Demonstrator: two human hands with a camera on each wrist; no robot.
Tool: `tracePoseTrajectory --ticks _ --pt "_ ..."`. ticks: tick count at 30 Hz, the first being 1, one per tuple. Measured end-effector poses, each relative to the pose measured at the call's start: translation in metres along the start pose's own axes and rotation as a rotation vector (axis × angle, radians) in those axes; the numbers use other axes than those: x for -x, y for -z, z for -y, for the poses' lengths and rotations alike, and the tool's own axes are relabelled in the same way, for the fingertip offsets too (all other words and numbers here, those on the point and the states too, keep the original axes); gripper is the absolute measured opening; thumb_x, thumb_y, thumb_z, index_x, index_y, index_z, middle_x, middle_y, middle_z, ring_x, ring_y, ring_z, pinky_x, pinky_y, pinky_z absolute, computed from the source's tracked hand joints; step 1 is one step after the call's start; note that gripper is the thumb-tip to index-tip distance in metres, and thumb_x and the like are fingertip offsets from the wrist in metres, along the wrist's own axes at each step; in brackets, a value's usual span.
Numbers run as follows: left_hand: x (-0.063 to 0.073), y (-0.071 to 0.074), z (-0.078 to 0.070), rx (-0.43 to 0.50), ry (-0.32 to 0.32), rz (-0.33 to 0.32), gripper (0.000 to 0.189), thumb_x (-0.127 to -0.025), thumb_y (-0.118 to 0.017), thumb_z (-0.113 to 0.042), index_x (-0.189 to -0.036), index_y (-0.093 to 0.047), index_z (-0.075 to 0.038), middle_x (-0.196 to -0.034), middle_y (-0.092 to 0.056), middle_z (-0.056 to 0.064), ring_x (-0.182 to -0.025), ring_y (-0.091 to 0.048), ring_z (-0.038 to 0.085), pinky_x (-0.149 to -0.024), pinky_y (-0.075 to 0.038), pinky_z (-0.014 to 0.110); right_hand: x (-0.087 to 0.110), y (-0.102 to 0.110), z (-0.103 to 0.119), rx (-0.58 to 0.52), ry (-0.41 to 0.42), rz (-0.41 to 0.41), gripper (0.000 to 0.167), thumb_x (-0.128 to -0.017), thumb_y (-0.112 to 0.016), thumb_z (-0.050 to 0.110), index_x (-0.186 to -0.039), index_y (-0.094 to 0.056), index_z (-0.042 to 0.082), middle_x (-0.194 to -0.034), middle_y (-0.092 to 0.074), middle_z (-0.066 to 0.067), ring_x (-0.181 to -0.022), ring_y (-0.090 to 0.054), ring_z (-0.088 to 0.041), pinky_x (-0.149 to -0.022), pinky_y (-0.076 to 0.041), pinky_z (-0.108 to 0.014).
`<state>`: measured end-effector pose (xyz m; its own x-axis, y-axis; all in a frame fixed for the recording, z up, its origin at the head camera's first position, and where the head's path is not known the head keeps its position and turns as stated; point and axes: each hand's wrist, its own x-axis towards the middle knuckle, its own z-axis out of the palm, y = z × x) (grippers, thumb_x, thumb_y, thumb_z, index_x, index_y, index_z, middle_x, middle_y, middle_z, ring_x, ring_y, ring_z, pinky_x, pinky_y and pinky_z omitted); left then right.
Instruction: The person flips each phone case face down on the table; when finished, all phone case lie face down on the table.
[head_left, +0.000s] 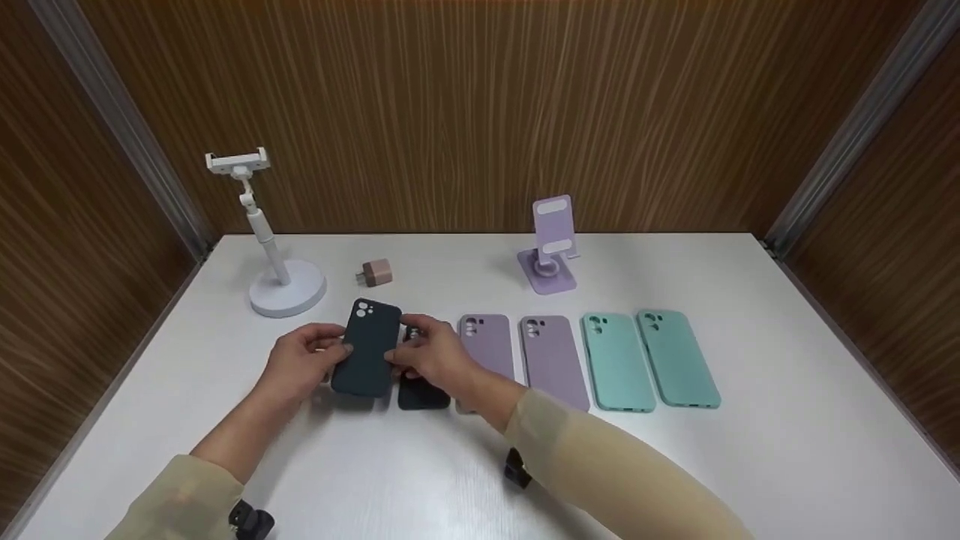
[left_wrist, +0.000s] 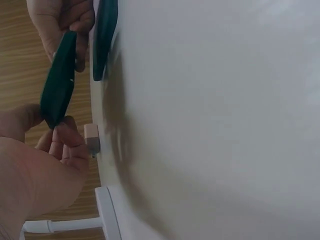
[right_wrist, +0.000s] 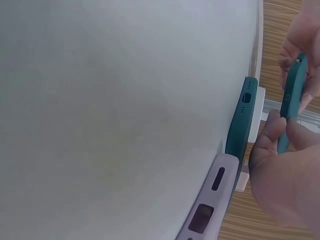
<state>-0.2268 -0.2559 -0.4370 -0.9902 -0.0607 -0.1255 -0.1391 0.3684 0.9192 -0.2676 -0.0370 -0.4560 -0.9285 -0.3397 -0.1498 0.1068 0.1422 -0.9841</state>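
Observation:
Both hands hold a dark green phone case [head_left: 367, 349] raised above the white table. My left hand [head_left: 300, 361] pinches its left edge between thumb and fingers, while my right hand [head_left: 439, 354] grips the opposite edge. The case's back, with camera holes at the top left, faces up in the head view; seen edge-on, the case [left_wrist: 59, 82] appears thin in the left wrist view. A second dark case [head_left: 424, 394] lies under my right hand, partly hidden by it. Beside that one, a purple case [head_left: 489, 341] is partly covered by my right wrist.
Further right lie another purple case [head_left: 555, 364] and two mint green cases, one nearer [head_left: 619, 367] and one outermost [head_left: 679, 360]. Behind stand a white phone holder [head_left: 289, 292], a pink plug adapter [head_left: 378, 271] and a purple phone stand [head_left: 553, 225]. Wood-grain panels [head_left: 480, 112] enclose the table.

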Motion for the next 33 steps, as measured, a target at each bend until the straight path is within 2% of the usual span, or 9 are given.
tracePoseTrajectory --ticks 5,11,15,25,33 --pt "-0.001 0.002 0.006 -0.066 -0.019 0.035 0.054 -0.102 -0.067 -0.014 -0.154 -0.052 -0.003 -0.124 -0.068 0.017 -0.092 -0.063 0.018 -0.07 -0.053 0.024 0.001 0.002 0.0 0.1 0.015 0.022 0.073 -0.091 -0.083 0.003 -0.157 -0.051 0.01 -0.098 -0.077 -0.005 -0.085 -0.073 -0.016 -0.071 -0.057 -0.028" --pt "-0.004 0.002 0.014 -0.096 -0.042 0.046 0.054 -0.101 -0.07 -0.014 -0.151 -0.055 -0.002 -0.124 -0.068 0.017 -0.102 -0.062 0.023 -0.078 -0.052 0.024 0.003 0.003 -0.001 0.227 0.042 0.029 0.077 -0.09 -0.085 0.006 -0.158 -0.05 0.011 -0.099 -0.077 -0.001 -0.09 -0.072 -0.013 -0.086 -0.058 -0.029" --pt "-0.005 0.001 0.019 -0.071 -0.027 0.042 0.054 -0.099 -0.071 -0.011 -0.15 -0.056 0.0 -0.121 -0.068 0.016 -0.103 -0.062 0.023 -0.08 -0.051 0.025 0.003 0.001 -0.001 0.284 0.049 0.034 0.08 -0.089 -0.086 0.004 -0.159 -0.048 0.011 -0.099 -0.076 0.001 -0.091 -0.072 -0.012 -0.092 -0.057 -0.031" --pt "-0.007 -0.002 0.024 -0.053 0.018 0.057 0.058 -0.099 -0.073 -0.012 -0.152 -0.052 0.0 -0.126 -0.067 0.018 -0.105 -0.063 0.022 -0.079 -0.051 0.03 0.004 0.001 -0.002 0.332 0.041 0.048 0.085 -0.088 -0.086 0.003 -0.161 -0.045 0.014 -0.102 -0.075 0.001 -0.091 -0.071 -0.012 -0.092 -0.058 -0.034" --pt "-0.009 -0.005 0.025 -0.035 0.046 0.061 0.063 -0.099 -0.073 -0.011 -0.156 -0.049 -0.004 -0.128 -0.064 0.018 -0.106 -0.061 0.022 -0.08 -0.051 0.03 0.005 0.0 -0.003 0.389 0.074 0.038 0.08 -0.087 -0.086 0.002 -0.158 -0.05 0.011 -0.107 -0.071 -0.002 -0.093 -0.067 -0.014 -0.092 -0.057 -0.035"
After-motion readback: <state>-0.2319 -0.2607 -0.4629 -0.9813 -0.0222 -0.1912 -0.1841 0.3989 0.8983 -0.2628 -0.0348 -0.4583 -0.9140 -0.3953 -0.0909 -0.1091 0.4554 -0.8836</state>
